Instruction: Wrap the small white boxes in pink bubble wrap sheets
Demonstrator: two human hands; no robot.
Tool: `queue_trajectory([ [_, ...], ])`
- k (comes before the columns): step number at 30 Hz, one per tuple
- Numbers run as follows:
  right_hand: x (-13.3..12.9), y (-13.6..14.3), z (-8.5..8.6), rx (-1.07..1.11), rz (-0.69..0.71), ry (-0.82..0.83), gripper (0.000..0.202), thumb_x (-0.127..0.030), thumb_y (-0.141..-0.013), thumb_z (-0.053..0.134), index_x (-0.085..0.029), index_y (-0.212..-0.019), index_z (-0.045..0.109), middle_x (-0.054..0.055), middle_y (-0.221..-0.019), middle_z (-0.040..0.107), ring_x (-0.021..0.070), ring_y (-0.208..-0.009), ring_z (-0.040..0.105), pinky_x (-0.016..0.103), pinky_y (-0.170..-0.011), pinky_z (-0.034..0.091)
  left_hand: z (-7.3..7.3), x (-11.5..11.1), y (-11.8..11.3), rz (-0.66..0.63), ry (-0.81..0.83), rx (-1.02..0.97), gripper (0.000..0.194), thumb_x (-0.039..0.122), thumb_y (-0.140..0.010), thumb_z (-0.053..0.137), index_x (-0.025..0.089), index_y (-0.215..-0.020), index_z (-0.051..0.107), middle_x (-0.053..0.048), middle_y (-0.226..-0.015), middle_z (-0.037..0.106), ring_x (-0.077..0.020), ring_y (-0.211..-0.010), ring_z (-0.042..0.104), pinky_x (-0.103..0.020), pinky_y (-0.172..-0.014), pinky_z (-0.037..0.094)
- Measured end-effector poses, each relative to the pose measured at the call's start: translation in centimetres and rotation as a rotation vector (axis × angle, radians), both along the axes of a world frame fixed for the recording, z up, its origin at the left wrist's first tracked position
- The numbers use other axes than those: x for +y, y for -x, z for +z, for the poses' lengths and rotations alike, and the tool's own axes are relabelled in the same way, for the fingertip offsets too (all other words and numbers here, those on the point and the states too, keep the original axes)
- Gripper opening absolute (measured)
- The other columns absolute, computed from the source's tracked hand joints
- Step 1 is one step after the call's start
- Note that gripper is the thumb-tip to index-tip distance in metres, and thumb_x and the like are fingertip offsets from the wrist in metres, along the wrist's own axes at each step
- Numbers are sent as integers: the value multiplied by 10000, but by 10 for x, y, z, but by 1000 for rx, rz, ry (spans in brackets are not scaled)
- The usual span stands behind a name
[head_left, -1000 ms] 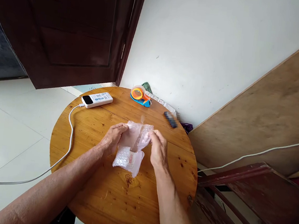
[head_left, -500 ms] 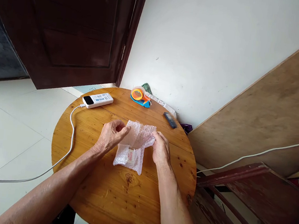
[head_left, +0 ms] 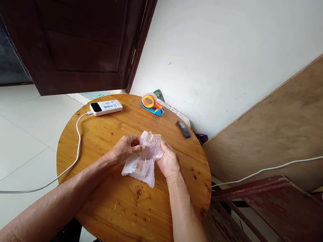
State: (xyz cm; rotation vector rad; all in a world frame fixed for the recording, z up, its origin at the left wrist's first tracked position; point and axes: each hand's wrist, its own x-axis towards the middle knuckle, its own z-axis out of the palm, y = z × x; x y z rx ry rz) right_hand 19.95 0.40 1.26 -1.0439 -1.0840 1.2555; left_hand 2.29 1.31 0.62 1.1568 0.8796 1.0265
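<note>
Clear bubble wrap (head_left: pixel 152 143) lies near the middle of the round wooden table (head_left: pixel 91 141), its upper part folded over and raised. Beneath the lower layer shows a small pale item (head_left: pixel 140 166) with red print. My left hand (head_left: pixel 127 147) pinches the left edge of the raised part between thumb and fingers. On the other side, my right hand (head_left: pixel 170 160) grips the right edge, thumb on top. The lower part of the wrap rests on the wood, below both hands.
A white power bank (head_left: pixel 106 107) with a cable stands at the back left. An orange and blue tape dispenser (head_left: pixel 152 104) and a dark, blurred object (head_left: pixel 184 129) lie at the back. A dark red wooden chair (head_left: pixel 284 209) is at the right.
The right side of the bubble wrap has been folded inward, making the upper part narrower. My right hand moved left with it, and my left hand closed on the left edge.
</note>
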Motion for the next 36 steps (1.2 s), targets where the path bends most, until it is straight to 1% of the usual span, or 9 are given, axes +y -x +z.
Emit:
queue_trajectory([
  [2, 4, -4, -3, -19, -107, -9, 369, -591, -737, 677, -226, -776, 651, 68, -835, 748, 259, -806, 704, 407, -750, 563, 4, 2, 4, -17, 94, -121, 337, 362, -537, 862, 150, -615, 613, 22, -559, 588, -95, -513, 499, -217, -525, 401],
  [5, 10, -15, -8, -69, -272, -11, 425, -648, -699, 686, -234, -708, 588, 41, -698, 707, 231, -647, 669, 380, -629, 559, 6, 11, 15, 95, 149, -181, 301, 390, -606, 792, 166, -649, 596, 11, -596, 609, -101, -525, 531, -230, -549, 449],
  [11, 15, -31, -18, -145, -379, 0, 483, -673, -633, 740, -244, -651, 521, -17, -576, 608, 167, -519, 564, 304, -505, 487, -1, 29, 32, 296, 217, -127, 345, 429, -598, 739, 180, -752, 557, 20, -627, 588, -122, -549, 556, -253, -558, 477],
  [15, 17, -35, -21, -203, -416, 11, 475, -657, -612, 745, -220, -712, 587, -24, -586, 614, 158, -524, 559, 285, -502, 461, 2, 22, 31, 326, 157, 8, 512, 432, -606, 774, 164, -1001, 587, 34, -681, 607, -111, -530, 541, -224, -504, 402],
  [21, 18, -40, -24, -297, -485, -1, 421, -591, -630, 723, -191, -716, 622, -30, -592, 608, 134, -532, 522, 250, -488, 419, -1, 17, 27, 328, 16, 259, 608, 165, -640, 654, 132, -1240, 559, 93, -542, 499, -119, -456, 446, -231, -482, 329],
  [26, 20, -43, -27, -386, -525, -33, 368, -545, -689, 665, -188, -775, 643, -10, -628, 629, 152, -541, 535, 258, -470, 423, 1, 23, 31, 488, -128, 428, 490, 168, -675, 645, 182, -1165, 642, 14, -753, 621, -178, -718, 576, -266, -700, 429],
  [29, 20, -43, -25, -443, -596, -113, 362, -508, -716, 650, -202, -908, 639, 37, -834, 695, 198, -759, 627, 299, -634, 506, 6, 18, 34, 553, -257, 494, 406, 251, -743, 641, 185, -1143, 664, -35, -928, 680, -198, -828, 613, -282, -776, 450],
  [33, 8, -35, -4, -469, -585, -237, 343, -494, -779, 628, -209, -970, 634, 84, -1028, 712, 225, -944, 651, 360, -832, 521, 10, 7, 35, 342, -370, 544, 275, 330, -816, 609, 184, -1020, 721, -31, -781, 705, -190, -695, 616, -279, -687, 448],
  [36, -12, -18, 22, -426, -327, -350, 261, -465, -856, 614, -223, -939, 664, 66, -968, 734, 220, -884, 687, 363, -825, 536, 17, 0, 35, 206, -379, 658, 206, 320, -812, 639, 200, -937, 750, -48, -760, 721, -198, -674, 625, -276, -648, 430],
])
